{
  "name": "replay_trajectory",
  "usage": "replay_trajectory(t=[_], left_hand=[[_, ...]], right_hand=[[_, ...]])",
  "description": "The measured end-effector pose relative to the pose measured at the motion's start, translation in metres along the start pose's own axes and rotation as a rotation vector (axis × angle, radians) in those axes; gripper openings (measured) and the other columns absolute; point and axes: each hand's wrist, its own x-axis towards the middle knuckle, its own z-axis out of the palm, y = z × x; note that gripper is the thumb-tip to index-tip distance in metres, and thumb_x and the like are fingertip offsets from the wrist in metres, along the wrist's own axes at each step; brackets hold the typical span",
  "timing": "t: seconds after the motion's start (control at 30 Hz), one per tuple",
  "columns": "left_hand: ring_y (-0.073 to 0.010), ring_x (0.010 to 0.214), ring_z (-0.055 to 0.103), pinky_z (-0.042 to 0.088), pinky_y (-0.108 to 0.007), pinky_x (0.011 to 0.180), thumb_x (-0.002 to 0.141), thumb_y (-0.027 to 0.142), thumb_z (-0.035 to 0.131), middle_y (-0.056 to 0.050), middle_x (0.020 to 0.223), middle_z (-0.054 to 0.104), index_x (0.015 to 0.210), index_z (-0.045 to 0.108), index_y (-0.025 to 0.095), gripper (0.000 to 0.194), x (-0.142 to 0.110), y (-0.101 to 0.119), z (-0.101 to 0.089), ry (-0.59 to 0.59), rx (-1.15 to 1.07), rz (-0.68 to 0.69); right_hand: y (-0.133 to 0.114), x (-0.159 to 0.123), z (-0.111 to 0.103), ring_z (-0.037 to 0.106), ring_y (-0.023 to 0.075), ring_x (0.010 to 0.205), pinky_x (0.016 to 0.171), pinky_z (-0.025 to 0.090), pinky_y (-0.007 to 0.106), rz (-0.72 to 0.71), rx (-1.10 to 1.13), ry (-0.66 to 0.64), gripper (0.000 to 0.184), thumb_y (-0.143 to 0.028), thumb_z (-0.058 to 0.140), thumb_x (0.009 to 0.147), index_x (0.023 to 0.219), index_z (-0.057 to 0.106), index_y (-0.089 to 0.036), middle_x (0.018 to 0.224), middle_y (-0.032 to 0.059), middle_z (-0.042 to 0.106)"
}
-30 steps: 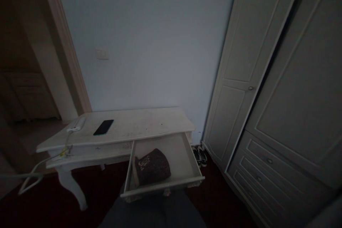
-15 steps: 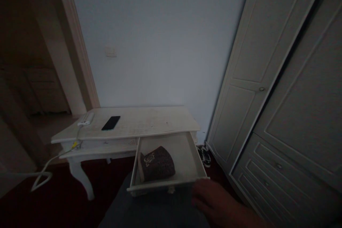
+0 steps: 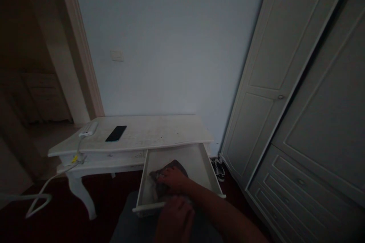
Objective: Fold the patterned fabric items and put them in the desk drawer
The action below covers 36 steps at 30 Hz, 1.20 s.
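A dark brown cloth item (image 3: 180, 166) with a pale edge lies in the pulled-out white drawer (image 3: 196, 155); its exact kind is hard to tell. My right hand (image 3: 172, 179) reaches in from the right and is closed over the top of the cloth, covering most of its light pattern. Just in front, my left hand (image 3: 175, 216) is raised at the drawer's front edge, below the right wrist. Its fingers look bent, but blur and darkness hide whether they hold anything.
The white desk (image 3: 154, 131) carries a phone (image 3: 116, 133) and a white power strip (image 3: 89, 129), whose cable (image 3: 45, 190) hangs off the left. Shoes (image 3: 219, 169) stand on the dark red floor beside a white wardrobe (image 3: 256, 121). My knees are under the drawer.
My right hand has moved from the drawer's front right corner onto the cloth, which has lost its neat shape. My left hand has come into view at the front.
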Motion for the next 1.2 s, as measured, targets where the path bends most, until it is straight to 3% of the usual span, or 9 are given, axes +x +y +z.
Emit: replay_trajectory(t=[0.17,0.27,0.37,0.5,0.7,0.83,0.93,1.07,1.2], left_hand=[[-0.0312,0.134,0.063,0.041,-0.056,0.122,0.093,0.038,0.071,-0.005,0.143,0.072,0.147,0.061,0.035,0.054,0.011,-0.066,0.019,-0.019,0.055,-0.081],[-0.0293,0.127,0.067,0.045,-0.052,0.116,0.098,0.034,0.061,-0.005,0.137,0.076,0.139,0.068,0.033,0.041,0.000,-0.080,0.036,-0.179,0.066,-0.181],[-0.0278,0.126,0.067,0.046,-0.049,0.111,0.103,0.025,0.047,-0.005,0.133,0.077,0.130,0.073,0.032,0.038,-0.002,-0.075,0.045,-0.213,0.084,-0.243],[-0.0258,0.120,0.069,0.046,-0.044,0.105,0.102,0.019,0.047,-0.004,0.126,0.079,0.124,0.076,0.033,0.039,0.003,-0.070,0.044,-0.182,0.120,-0.238],[-0.0232,0.114,0.073,0.048,-0.038,0.099,0.101,0.017,0.056,0.001,0.119,0.081,0.121,0.077,0.039,0.036,0.003,-0.080,0.047,-0.137,0.161,-0.180],[-0.0230,0.107,0.075,0.051,-0.037,0.095,0.101,0.020,0.057,0.001,0.112,0.082,0.116,0.079,0.035,0.030,0.005,-0.084,0.047,-0.167,0.161,-0.134],[-0.0219,0.108,0.075,0.052,-0.035,0.096,0.101,0.018,0.057,0.000,0.114,0.082,0.120,0.078,0.036,0.034,0.006,-0.085,0.048,-0.146,0.152,-0.121],[-0.0193,0.108,0.076,0.052,-0.033,0.098,0.100,0.014,0.058,0.001,0.117,0.082,0.121,0.077,0.036,0.037,0.004,-0.089,0.061,-0.035,0.158,-0.082],[-0.0187,0.102,0.077,0.053,-0.032,0.091,0.096,0.014,0.066,0.004,0.110,0.083,0.119,0.077,0.038,0.035,0.003,-0.097,0.076,0.020,0.146,-0.007]], right_hand=[[0.061,-0.057,-0.032,0.045,0.0429,0.148,0.123,0.024,0.064,0.412,0.000,0.133,0.092,-0.050,0.081,0.082,0.162,0.044,-0.026,0.160,0.0184,0.053],[0.082,-0.070,-0.039,0.037,0.0416,0.154,0.125,0.023,0.058,0.558,0.009,0.198,0.084,-0.055,0.077,0.086,0.158,0.051,-0.021,0.167,0.0210,0.044],[0.081,-0.053,-0.034,0.037,0.0361,0.156,0.125,0.025,0.051,0.665,0.052,0.268,0.073,-0.053,0.075,0.089,0.154,0.056,-0.025,0.169,0.0154,0.042],[0.058,-0.003,-0.022,0.040,0.0401,0.153,0.120,0.029,0.059,0.744,0.088,0.316,0.062,-0.050,0.064,0.098,0.154,0.054,-0.025,0.169,0.0162,0.043],[-0.004,0.075,-0.001,0.038,0.0431,0.152,0.120,0.026,0.063,0.596,0.145,0.302,0.066,-0.053,0.065,0.096,0.152,0.053,-0.021,0.164,0.0186,0.048],[-0.030,0.086,0.012,0.041,0.0419,0.150,0.120,0.028,0.063,0.362,0.182,0.202,0.080,-0.052,0.074,0.087,0.156,0.046,-0.023,0.163,0.0165,0.050],[-0.021,0.059,0.011,0.047,0.0376,0.148,0.121,0.028,0.059,0.169,0.178,0.068,0.080,-0.051,0.082,0.080,0.152,0.052,-0.032,0.161,0.0101,0.055],[0.024,-0.005,-0.007,0.045,0.0337,0.152,0.124,0.027,0.054,-0.187,0.141,-0.146,0.070,-0.043,0.081,0.081,0.147,0.059,-0.036,0.164,0.0059,0.052],[0.076,-0.064,-0.035,0.042,0.0371,0.155,0.126,0.027,0.052,0.009,0.074,-0.145,0.084,-0.047,0.084,0.077,0.154,0.056,-0.032,0.169,0.0103,0.045]])
